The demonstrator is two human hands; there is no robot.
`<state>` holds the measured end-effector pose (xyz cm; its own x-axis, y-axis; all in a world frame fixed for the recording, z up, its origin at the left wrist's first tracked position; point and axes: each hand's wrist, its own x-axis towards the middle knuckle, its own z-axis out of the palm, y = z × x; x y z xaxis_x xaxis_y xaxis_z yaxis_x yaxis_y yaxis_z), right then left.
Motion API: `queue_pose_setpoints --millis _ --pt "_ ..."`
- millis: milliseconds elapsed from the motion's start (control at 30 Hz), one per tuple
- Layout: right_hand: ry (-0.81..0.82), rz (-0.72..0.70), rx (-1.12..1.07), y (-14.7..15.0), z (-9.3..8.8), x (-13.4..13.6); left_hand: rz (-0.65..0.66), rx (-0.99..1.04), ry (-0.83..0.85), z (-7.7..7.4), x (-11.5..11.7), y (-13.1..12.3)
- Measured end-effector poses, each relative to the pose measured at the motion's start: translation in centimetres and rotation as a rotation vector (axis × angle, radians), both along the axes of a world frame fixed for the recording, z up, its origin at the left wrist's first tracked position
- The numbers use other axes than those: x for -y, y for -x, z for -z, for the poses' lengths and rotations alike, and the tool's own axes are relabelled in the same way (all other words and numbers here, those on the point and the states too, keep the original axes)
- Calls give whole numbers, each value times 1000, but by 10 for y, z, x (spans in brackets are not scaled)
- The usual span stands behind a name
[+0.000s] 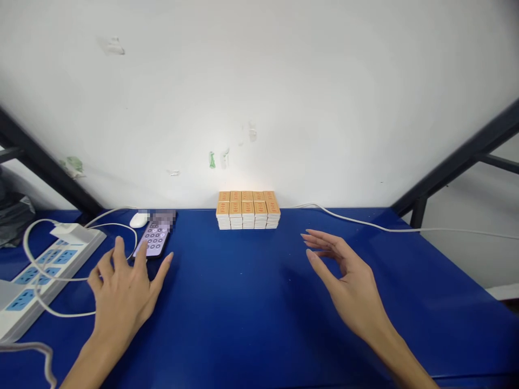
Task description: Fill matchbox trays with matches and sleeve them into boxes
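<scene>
My left hand [125, 292] hovers over the left side of the blue table, holding nothing. Its fingers are spread, just in front of a smartphone [156, 237] that shows round keys on its lit screen. To the right, my right hand [349, 281] is also bare, with a gap between thumb and fingers. Against the wall, between the two hands and farther off, stands a neat stack of small flat blocks or boxes [248, 209]. Their tops are orange with red print and their sides are white. Neither hand touches the stack.
A white power strip [87, 244] with blue sockets, a plugged-in charger [72, 233] and looping white cables lies at left. Beside the phone is a small white case [138, 220]. A thin white cable [357, 220] runs along the back right. Dark metal bars [450, 167] slope at both sides.
</scene>
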<state>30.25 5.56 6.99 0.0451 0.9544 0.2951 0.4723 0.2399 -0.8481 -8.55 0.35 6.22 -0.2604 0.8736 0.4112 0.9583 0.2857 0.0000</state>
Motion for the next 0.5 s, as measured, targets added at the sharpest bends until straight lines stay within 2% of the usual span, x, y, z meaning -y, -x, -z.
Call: queue_pose_setpoints --millis 167,333,500 --pt "-10 -53 17 8 -3 -2 19 -11 -38 -1 -11 -4" --pt "-48 -176 15 25 -7 -26 53 -50 -17 -1 -30 -11" --pt "-86 -183 -6 34 -6 -44 -2 -58 0 4 -26 -27"
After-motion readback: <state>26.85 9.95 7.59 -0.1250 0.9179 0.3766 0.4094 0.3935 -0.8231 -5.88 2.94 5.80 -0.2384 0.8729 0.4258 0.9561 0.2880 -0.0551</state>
